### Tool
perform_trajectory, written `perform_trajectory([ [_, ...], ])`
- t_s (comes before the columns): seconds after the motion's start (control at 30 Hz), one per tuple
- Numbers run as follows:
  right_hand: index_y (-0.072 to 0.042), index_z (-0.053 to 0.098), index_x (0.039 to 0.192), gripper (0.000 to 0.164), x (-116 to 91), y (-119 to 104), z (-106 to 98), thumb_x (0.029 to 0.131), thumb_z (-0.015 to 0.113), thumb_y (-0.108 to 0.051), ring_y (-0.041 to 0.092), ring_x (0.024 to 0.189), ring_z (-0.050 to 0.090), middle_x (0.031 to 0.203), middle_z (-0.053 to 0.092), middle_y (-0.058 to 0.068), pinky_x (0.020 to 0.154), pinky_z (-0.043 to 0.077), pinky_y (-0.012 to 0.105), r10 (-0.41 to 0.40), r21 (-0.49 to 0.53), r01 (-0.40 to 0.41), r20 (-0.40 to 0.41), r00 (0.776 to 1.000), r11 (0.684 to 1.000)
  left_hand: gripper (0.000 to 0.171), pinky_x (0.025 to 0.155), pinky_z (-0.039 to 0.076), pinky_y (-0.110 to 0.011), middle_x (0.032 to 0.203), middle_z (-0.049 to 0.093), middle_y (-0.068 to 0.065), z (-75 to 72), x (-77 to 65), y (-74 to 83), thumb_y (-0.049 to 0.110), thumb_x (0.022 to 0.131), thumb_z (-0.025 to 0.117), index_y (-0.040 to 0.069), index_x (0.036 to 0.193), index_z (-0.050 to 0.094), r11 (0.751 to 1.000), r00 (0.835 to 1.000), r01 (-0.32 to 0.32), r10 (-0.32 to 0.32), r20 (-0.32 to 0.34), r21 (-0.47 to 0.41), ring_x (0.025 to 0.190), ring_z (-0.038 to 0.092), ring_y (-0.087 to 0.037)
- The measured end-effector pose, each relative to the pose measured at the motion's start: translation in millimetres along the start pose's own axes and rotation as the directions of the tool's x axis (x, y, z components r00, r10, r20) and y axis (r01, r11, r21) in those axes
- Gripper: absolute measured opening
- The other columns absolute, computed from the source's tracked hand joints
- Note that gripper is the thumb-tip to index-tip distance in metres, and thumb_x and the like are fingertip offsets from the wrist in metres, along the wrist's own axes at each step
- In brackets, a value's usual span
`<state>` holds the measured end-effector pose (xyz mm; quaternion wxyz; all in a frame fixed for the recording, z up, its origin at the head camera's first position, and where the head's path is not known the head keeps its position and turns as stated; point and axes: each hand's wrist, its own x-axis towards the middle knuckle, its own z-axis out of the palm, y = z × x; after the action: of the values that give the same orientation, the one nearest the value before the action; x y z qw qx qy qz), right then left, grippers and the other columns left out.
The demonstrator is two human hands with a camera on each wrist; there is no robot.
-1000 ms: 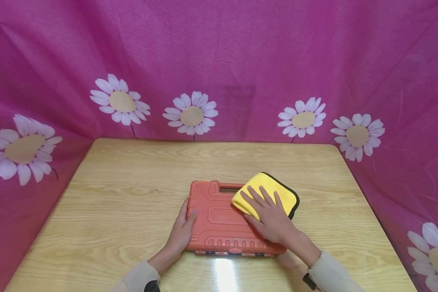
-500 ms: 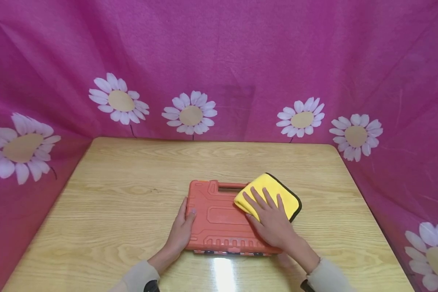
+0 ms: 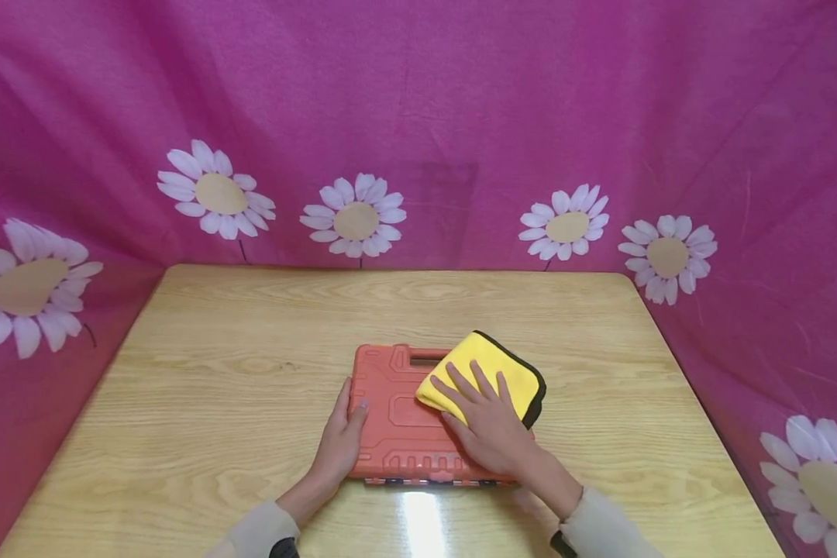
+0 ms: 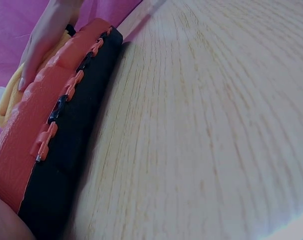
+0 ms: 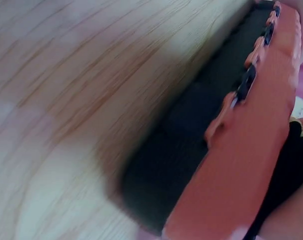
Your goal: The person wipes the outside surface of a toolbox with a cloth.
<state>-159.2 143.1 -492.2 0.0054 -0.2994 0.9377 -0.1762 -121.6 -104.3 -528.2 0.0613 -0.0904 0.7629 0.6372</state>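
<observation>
A red plastic tool case [image 3: 408, 446] with a black base lies flat on the wooden table, its carrying handle at the far side. At its left edge my left hand [image 3: 339, 446] holds it, thumb on the lid and fingers along the side. My right hand [image 3: 491, 430] presses a folded yellow cloth [image 3: 523, 380] with dark edging onto the lid's right half, fingers straight and spread. Red and black latches [image 4: 51, 125] line the near side of the case in the left wrist view. The right wrist view shows the black base [image 5: 161, 165] against the table top.
The light wooden table [image 3: 251, 341] extends around the case on all sides. Behind it and to both sides hangs a magenta curtain [image 3: 418, 93] printed with white daisies. A bright light reflection lies near the front edge.
The cloth and my right hand slid slightly right, then back left across the lid. My left hand stays at the case's left edge. The head view has shifted a little.
</observation>
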Motion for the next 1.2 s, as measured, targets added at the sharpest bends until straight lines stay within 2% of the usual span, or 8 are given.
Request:
perform_trajectory([
  [0.3,-0.026,0.04,0.155,0.052,11.7,-17.3,4.9,0.105,0.05,-0.034,0.037,0.149,0.015,0.161,0.03,0.005,0.112,0.007,0.07,-0.055,0.025,0.054,0.045,0.997,0.998,0.061,0.118,0.013,-0.054,0.164,0.016,-0.016,-3.2,1.5,-1.7,0.032,0.111,0.03,0.006,0.161,0.008,1.0,1.0,0.012,-0.012,-0.025,0.007,0.15,0.011,-0.035],
  [0.53,-0.028,0.039,0.155,0.052,20.7,-29.8,12.5,0.105,0.048,-0.036,0.035,0.15,0.014,0.162,0.029,0.004,0.113,0.009,0.069,-0.103,-0.005,0.104,0.064,0.993,0.995,0.061,0.117,0.016,-0.055,0.163,0.019,-0.016,-5.3,2.3,-3.5,0.033,0.111,0.029,0.006,0.161,0.008,1.0,1.0,0.011,-0.011,-0.018,0.006,0.149,0.015,-0.036],
  [0.67,-0.029,0.036,0.157,0.052,26.6,-39.1,15.8,0.106,0.046,-0.038,0.032,0.151,0.01,0.163,0.026,0.001,0.114,0.007,0.067,-0.11,-0.01,0.111,0.105,0.988,0.994,0.061,0.116,0.018,-0.057,0.163,0.021,-0.016,-6.0,1.6,-3.1,0.034,0.11,0.03,0.006,0.161,0.008,1.0,1.0,0.022,-0.022,-0.013,0.008,0.148,0.018,-0.037],
  [0.87,-0.029,0.034,0.157,0.051,37.8,-56.1,16.9,0.107,0.043,-0.038,0.03,0.151,0.006,0.163,0.024,0.0,0.115,0.004,0.066,-0.124,0.064,0.115,0.148,0.981,0.991,0.061,0.116,0.018,-0.057,0.163,0.02,-0.015,-7.4,0.7,-2.0,0.034,0.11,0.03,0.007,0.161,0.008,0.999,0.999,0.034,-0.033,-0.018,0.023,0.149,0.016,-0.036],
  [1.03,-0.029,0.034,0.157,0.05,46.9,-68.4,17.9,0.108,0.041,-0.036,0.03,0.151,0.006,0.163,0.026,-0.001,0.115,0.002,0.065,-0.139,0.121,0.12,0.17,0.976,0.985,0.058,0.117,0.016,-0.055,0.164,0.019,-0.013,-7.5,2.2,-2.0,0.027,0.11,0.03,0.007,0.161,0.01,0.999,0.999,0.025,-0.025,-0.028,0.021,0.15,0.015,-0.032],
  [1.2,-0.033,0.031,0.158,0.05,53.0,-76.7,18.0,0.108,0.038,-0.037,0.026,0.151,0.008,0.162,0.026,-0.005,0.116,-0.002,0.061,-0.14,0.213,0.099,0.188,0.972,0.972,0.054,0.119,0.013,-0.051,0.163,0.022,-0.014,-4.7,4.4,-4.3,0.022,0.11,0.029,0.002,0.159,0.017,0.999,0.999,-0.012,0.014,-0.041,0.034,0.149,0.015,-0.03],
])
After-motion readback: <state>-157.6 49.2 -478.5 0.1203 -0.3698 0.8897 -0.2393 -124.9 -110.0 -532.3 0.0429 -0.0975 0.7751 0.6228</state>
